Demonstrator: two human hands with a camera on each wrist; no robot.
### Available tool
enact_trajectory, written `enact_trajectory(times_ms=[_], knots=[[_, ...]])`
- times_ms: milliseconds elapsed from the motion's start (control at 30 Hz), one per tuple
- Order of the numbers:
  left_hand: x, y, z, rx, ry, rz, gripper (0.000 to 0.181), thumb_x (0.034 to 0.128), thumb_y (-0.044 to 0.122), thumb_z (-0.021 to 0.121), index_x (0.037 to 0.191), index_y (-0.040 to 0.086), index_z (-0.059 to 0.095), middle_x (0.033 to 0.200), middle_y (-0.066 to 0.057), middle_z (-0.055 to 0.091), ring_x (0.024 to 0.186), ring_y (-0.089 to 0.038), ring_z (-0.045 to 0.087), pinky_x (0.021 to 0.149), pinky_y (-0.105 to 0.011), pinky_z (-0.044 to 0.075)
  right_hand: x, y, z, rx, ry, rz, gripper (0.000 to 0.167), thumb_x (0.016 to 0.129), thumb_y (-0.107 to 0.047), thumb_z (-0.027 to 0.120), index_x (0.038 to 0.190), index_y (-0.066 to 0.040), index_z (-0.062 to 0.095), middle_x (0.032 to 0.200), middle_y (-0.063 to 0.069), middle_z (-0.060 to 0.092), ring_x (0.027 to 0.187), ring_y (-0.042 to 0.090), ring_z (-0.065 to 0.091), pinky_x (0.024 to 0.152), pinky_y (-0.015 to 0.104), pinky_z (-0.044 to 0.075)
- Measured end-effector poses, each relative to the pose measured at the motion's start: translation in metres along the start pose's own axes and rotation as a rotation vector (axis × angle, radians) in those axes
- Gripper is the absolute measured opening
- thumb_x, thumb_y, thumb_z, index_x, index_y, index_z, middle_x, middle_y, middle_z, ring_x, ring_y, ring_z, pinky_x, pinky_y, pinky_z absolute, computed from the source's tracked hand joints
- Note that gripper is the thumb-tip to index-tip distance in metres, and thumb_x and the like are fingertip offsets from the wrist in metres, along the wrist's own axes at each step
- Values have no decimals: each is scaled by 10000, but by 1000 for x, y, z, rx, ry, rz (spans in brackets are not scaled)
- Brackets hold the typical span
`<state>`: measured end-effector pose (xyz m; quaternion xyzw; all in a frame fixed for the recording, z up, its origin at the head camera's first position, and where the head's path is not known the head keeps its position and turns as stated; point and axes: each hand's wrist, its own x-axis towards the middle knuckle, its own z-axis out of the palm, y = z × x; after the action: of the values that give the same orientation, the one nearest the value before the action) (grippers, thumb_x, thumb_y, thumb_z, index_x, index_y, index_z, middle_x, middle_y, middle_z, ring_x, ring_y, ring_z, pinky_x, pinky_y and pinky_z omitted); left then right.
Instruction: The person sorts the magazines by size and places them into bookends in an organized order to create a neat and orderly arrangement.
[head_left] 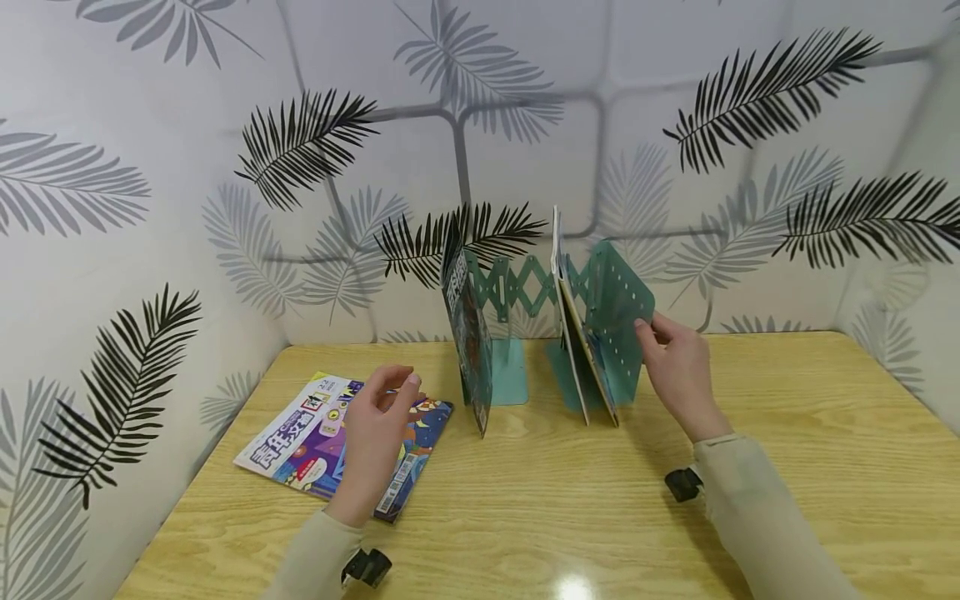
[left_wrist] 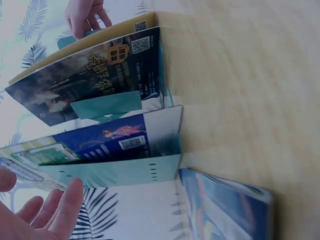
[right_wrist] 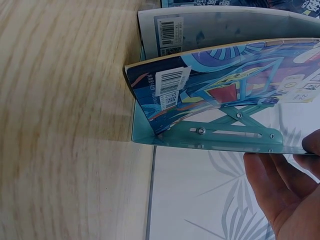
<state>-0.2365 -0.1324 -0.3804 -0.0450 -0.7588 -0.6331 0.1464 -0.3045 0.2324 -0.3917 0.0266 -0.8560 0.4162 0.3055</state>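
A green expanding bookend with a lattice middle stands at the back of the table. My right hand pinches the edge of its right plate, thumb on one side and fingers on the other. Inside that plate lean two thin magazines, the nearer one with a colourful blue cover. A dark-covered magazine stands at the bookend's left end. My left hand hovers over a purple and blue magazine lying flat on the left, its fingers loosely bent and holding nothing. In the left wrist view, its fingers appear near the left plate.
The wooden table meets a wall covered in a leaf pattern right behind the bookend. A small black device sits at the right wrist, and another black device at the left.
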Motion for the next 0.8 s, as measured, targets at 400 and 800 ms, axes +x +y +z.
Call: enact_trajectory(times_ms=[400, 800], knots=[[-10, -10, -27, -189, 31, -253, 344, 982, 328, 624, 1165, 37, 621, 1015, -73, 694, 881, -295, 707, 734, -375, 589, -1, 2, 0, 6, 2, -1, 388, 1030, -314, 515, 1279, -60, 670, 1083, 164, 707, 908, 302, 682, 606, 178, 475], [-14, -18, -54, -428, 112, -433, 312, 1019, 237, 560, 1203, -10, 514, 995, -58, 673, 932, -278, 705, 833, -405, 559, -2, 1, 0, 10, 0, 0, 402, 1031, -321, 512, 1303, -60, 651, 1099, 174, 703, 941, 313, 678, 601, 134, 453]])
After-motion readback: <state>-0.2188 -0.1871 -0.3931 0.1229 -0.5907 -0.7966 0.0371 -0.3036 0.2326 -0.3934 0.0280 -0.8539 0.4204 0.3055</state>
